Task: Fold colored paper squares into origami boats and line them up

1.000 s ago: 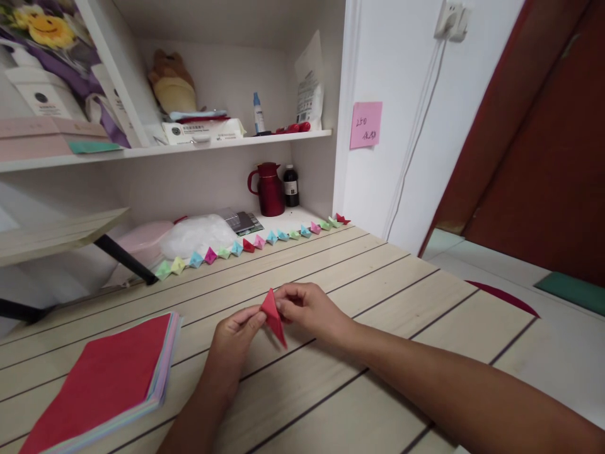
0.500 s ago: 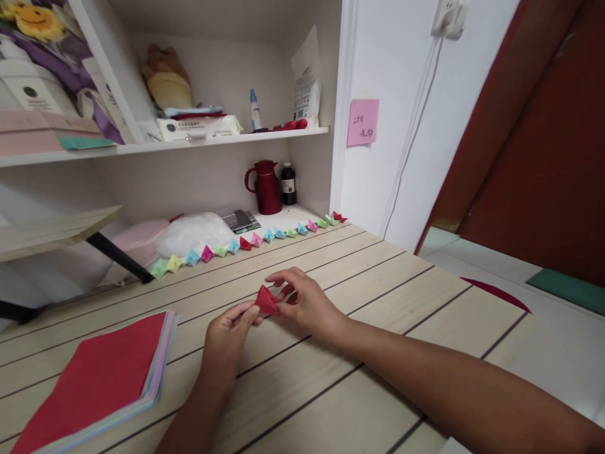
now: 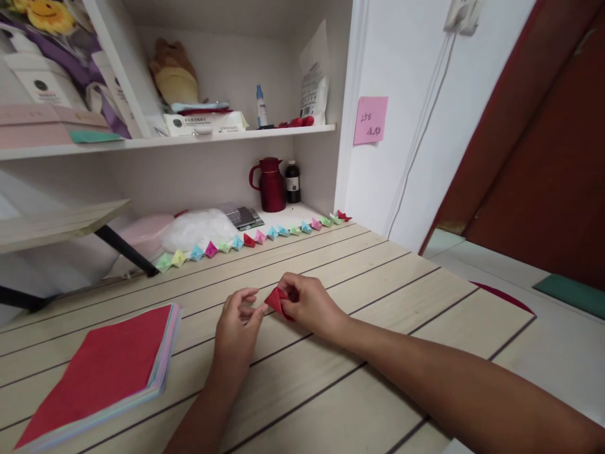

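Observation:
A small folded piece of red paper (image 3: 276, 301) is held above the wooden table by my right hand (image 3: 312, 307), its thumb and fingers pinching the right side. My left hand (image 3: 240, 321) is beside the paper's left corner, fingers curved and apart from the thumb, the thumb tip at or very near that corner. A stack of coloured paper (image 3: 108, 366), red sheet on top, lies to the left of my left hand. Behind my hands a long row of small folded paper boats (image 3: 259, 237) in several colours lines the table's back edge.
Along the back, a white shelf unit (image 3: 212, 140) holds a dark red jug (image 3: 272, 186), a dark bottle (image 3: 292, 183) and a white plastic bag (image 3: 198, 231). A small raised stand (image 3: 61, 224) with black legs is at the left. The table's right edge drops to the floor.
My left fingers have loosened from the red paper and spread apart. My right hand has closed its pinch on the paper. The view has shifted slightly.

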`<state>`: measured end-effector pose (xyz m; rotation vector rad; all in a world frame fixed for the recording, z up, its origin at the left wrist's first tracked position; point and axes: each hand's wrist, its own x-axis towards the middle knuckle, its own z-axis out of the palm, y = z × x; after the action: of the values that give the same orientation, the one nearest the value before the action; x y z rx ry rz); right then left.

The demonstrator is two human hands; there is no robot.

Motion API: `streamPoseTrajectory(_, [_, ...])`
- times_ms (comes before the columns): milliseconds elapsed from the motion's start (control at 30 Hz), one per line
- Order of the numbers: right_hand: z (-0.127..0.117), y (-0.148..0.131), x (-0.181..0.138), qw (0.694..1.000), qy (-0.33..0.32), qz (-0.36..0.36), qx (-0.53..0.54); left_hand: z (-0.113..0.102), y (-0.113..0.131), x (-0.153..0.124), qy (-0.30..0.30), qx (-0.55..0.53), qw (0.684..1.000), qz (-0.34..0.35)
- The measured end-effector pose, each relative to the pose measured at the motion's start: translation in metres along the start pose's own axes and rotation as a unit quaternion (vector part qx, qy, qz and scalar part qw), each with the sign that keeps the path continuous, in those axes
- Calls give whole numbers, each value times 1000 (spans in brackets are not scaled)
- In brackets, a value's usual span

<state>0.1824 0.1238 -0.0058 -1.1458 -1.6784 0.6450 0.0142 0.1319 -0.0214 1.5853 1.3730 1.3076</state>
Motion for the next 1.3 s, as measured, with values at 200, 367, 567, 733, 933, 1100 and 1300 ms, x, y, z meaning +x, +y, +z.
streamPoseTrajectory(200, [3, 7, 4, 998, 13, 66, -6, 2, -1, -5, 57, 100, 991, 74])
streamPoseTrajectory(367, [6, 10, 6, 998, 27, 62, -9, 1, 6, -10, 107, 128, 980, 112])
streamPoseTrajectory(567, [8, 8, 7, 997, 23, 68, -2, 6, 8, -15, -19, 246, 949, 193])
streamPoseTrajectory(733, [7, 10, 3, 998, -16, 57, -19, 7, 6, -16, -21, 362, 902, 235])
streamPoseTrajectory(933, [-6, 19, 2, 984, -85, -16, -158, 2, 9, -21, -111, 403, 877, 237])
streamPoseTrajectory(1100, [-20, 25, 7, 970, -147, -62, -183, -8, 6, -20, -186, 409, 851, 272])
streamPoseTrajectory(1300, [-38, 23, 11, 957, -230, -87, -154, -19, 8, -9, -238, 413, 829, 292])
